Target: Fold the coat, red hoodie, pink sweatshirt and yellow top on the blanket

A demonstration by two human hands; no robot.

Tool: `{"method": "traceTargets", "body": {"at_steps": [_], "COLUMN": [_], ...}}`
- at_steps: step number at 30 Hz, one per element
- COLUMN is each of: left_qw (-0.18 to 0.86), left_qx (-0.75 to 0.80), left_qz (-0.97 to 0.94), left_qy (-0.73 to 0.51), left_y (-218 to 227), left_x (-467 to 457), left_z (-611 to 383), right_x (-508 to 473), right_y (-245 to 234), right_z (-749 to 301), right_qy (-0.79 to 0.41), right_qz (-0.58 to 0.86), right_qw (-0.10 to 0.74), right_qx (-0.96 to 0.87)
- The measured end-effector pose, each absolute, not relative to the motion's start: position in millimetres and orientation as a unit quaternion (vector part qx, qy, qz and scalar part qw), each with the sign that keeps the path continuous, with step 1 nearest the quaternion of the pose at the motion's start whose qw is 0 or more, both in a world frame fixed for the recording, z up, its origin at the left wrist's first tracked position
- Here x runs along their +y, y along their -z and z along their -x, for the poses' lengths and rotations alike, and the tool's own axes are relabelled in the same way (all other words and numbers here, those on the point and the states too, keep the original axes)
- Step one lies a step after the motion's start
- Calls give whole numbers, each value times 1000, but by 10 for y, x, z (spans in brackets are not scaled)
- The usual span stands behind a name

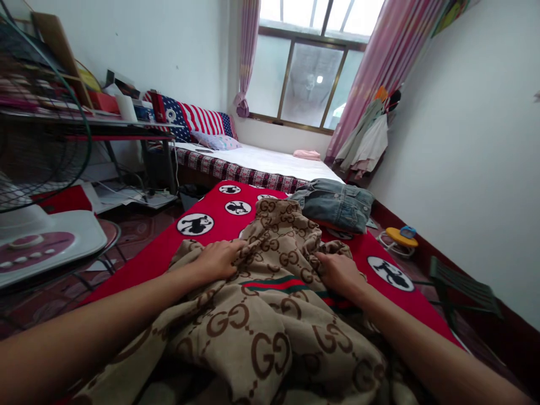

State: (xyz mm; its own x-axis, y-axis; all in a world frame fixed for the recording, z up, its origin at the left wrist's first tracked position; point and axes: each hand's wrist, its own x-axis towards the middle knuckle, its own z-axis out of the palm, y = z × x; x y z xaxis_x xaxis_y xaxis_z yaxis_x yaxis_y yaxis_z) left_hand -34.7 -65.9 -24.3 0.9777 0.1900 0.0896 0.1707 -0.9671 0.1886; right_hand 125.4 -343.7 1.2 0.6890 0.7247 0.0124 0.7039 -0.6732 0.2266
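Note:
A large beige cloth with a brown double-G print and a green-and-red stripe lies bunched over a red bedcover printed with black-and-white cartoon roundels. My left hand rests on the cloth with its fingers gathering a fold. My right hand pinches the cloth a short way to the right, near its upper edge. Beyond both hands, a folded denim jacket lies on the red bedcover, partly overlapped by the cloth. No other person's hands are visible.
A standing fan and a cluttered desk stand at left. A white-sheeted bed with a flag-print pillow lies ahead, below a curtained window. Hanging clothes, a yellow round object and a folded green chair stand at right.

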Motion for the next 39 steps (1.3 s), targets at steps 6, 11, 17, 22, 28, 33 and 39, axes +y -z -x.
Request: {"method": "traceTargets", "body": {"at_steps": [6,11,17,22,28,33,39], "left_qw": [20,-57,-14,42,154,141,197], "left_qx": [-5,88,203,11,-61,-31,-101], "left_qz": [-991,-936,-934,-987,-984,-989,-975], "left_qy": [-133,-336,-293,-154,-62,13,-21], "left_y": [-346,-1243,-1289,-519,-148,-153,-131], "left_x": [-453,27,223,-63,-16,68,-196], "left_z": [537,265,-276,44,989,1475,1338], "right_x": [-3539,-3297,-2972,-3340,-4207,-4584,-4298], "right_y": [-540,-1243,-1165,-417,165,341,280], "right_z": [-1362,-1868,-2157,-1703,-1319,-1285,-1219], "right_qy": [-121,-333,-365,-268,-131,-74,20], "right_qz": [-903,-877,-877,-817,-760,-789,-801], "right_qw": [65,-86,-145,-99,-59,-45,-176], "right_qx": [408,337,277,500,634,608,572]}}
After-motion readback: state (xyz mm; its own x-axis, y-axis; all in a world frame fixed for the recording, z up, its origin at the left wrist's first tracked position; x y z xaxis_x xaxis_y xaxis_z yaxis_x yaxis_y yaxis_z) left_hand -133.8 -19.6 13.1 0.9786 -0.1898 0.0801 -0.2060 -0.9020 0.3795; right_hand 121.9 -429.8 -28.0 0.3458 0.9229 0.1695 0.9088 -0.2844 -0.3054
